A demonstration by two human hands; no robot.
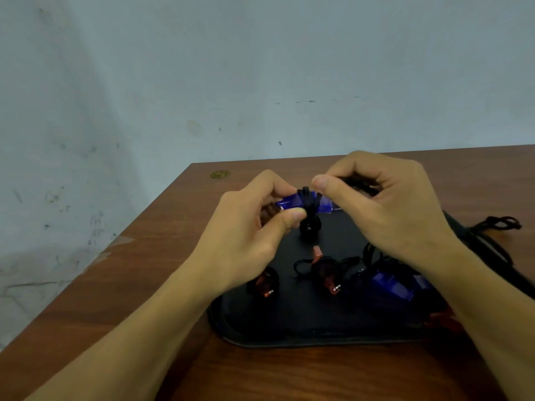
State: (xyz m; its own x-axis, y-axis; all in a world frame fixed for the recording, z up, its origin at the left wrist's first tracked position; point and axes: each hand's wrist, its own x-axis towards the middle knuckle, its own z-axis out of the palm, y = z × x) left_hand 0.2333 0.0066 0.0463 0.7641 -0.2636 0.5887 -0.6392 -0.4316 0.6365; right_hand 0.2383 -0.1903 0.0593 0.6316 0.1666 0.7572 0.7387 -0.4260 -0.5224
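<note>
Hovering above the black mat (289,319), the left hand (246,235) pinches the blue clear piece (289,202) with curled fingers. The right hand (385,209) pinches the piece's black cord (308,198), which is wound around its middle. The bench (144,270) edge lies well to the left of the fingers, with free room between.

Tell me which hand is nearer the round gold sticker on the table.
Left. The left hand holds the whistle just right of the gold sticker; the right hand is farther right.
</note>
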